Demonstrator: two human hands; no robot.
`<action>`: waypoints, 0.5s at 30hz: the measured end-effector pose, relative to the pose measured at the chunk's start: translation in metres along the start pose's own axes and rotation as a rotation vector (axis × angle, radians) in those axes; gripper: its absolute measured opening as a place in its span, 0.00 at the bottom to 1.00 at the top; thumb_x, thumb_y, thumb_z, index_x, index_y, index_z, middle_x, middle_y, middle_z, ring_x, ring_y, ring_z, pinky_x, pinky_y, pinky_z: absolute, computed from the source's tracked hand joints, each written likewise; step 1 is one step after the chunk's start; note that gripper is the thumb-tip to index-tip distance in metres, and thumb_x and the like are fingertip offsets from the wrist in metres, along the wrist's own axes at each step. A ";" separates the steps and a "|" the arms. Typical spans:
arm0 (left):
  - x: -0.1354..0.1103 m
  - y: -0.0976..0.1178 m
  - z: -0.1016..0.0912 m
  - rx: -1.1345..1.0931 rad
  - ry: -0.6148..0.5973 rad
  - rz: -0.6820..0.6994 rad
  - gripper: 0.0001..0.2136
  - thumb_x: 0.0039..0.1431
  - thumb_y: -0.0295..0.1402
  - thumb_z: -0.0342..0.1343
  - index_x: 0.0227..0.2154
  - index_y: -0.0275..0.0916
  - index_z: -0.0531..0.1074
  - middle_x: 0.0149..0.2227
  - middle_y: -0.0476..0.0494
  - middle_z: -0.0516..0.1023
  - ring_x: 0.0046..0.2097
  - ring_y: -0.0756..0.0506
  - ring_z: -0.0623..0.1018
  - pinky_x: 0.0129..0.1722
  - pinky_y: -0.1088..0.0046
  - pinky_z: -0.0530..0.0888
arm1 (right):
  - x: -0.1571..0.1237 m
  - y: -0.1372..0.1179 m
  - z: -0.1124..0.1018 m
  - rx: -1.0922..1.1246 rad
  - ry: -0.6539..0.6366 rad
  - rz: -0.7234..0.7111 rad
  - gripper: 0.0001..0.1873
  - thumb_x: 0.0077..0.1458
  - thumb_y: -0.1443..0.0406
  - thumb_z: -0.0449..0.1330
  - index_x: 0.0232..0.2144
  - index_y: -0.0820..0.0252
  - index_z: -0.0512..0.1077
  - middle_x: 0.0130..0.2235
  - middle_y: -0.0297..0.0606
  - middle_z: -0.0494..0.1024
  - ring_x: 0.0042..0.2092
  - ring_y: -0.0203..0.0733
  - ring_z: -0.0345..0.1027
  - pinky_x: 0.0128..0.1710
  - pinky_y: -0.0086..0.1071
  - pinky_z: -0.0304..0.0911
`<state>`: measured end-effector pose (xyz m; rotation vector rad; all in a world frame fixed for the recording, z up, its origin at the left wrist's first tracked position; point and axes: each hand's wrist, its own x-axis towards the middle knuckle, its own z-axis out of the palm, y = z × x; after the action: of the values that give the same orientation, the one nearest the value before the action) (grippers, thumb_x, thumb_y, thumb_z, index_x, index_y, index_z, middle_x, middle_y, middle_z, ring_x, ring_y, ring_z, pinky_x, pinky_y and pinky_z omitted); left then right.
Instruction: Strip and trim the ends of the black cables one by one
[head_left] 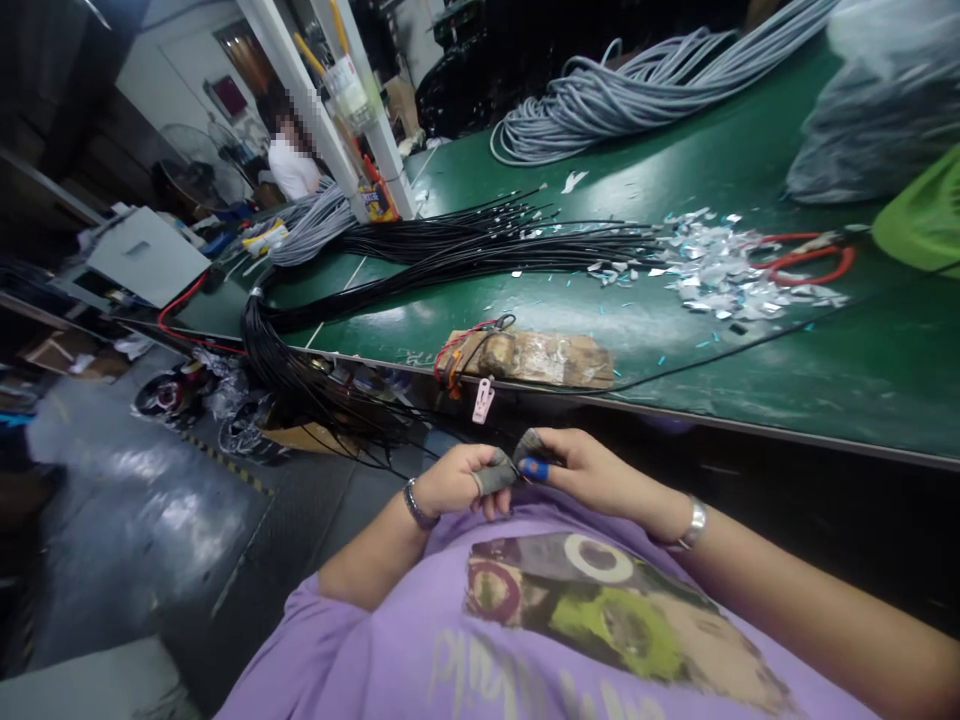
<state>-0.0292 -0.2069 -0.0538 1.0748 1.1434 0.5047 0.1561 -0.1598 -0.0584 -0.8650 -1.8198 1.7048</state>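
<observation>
My left hand (476, 478) and my right hand (566, 462) meet fingertip to fingertip in front of my purple shirt, below the table edge. Grey wraps cover some fingers, and a blue band circles one right finger. Both hands are closed in a pinch; a small dark bit shows between them, too hidden to name. Several black cables (330, 425) hang off the table toward my left wrist; whether one reaches my fingers I cannot tell. Just beyond my hands, a worn wooden block (559, 358) lies at the table's edge, with a pink tag (484, 400) hanging beside it.
Across the green table (825, 380) lie a black cable bundle (450, 250), foil scraps (720, 265), red-handled pliers (814, 262) and a grey cable coil (600, 110). A plastic bag (870, 120) and a green basket (922, 215) stand right. A person (294, 165) is in the background.
</observation>
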 end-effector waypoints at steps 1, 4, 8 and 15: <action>0.001 0.001 0.000 -0.008 -0.024 -0.003 0.26 0.41 0.57 0.61 0.23 0.35 0.65 0.17 0.51 0.71 0.16 0.54 0.68 0.14 0.80 0.60 | 0.001 0.001 0.000 0.037 0.033 0.029 0.22 0.44 0.46 0.62 0.22 0.59 0.68 0.23 0.32 0.70 0.26 0.35 0.60 0.27 0.31 0.58; 0.002 0.000 0.003 -0.059 0.012 0.015 0.26 0.39 0.56 0.63 0.23 0.36 0.65 0.15 0.53 0.69 0.13 0.56 0.64 0.13 0.81 0.59 | 0.003 0.007 -0.001 0.214 0.286 0.158 0.24 0.41 0.44 0.62 0.21 0.57 0.64 0.19 0.27 0.62 0.21 0.31 0.51 0.20 0.28 0.49; 0.003 -0.008 0.009 -0.154 0.160 0.015 0.25 0.39 0.55 0.63 0.22 0.36 0.64 0.14 0.55 0.68 0.12 0.58 0.60 0.11 0.81 0.52 | 0.002 0.014 0.001 0.342 0.295 0.238 0.24 0.40 0.45 0.64 0.20 0.57 0.62 0.17 0.25 0.59 0.18 0.28 0.44 0.17 0.27 0.41; 0.003 -0.011 0.013 -0.151 0.235 0.001 0.21 0.40 0.50 0.63 0.23 0.37 0.64 0.15 0.54 0.69 0.13 0.57 0.62 0.13 0.82 0.54 | 0.006 0.018 0.012 0.411 0.138 0.352 0.22 0.42 0.46 0.63 0.23 0.58 0.66 0.15 0.23 0.57 0.17 0.28 0.45 0.16 0.26 0.40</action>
<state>-0.0186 -0.2152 -0.0646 0.9017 1.2878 0.7217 0.1451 -0.1628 -0.0773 -1.1307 -1.2127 2.0757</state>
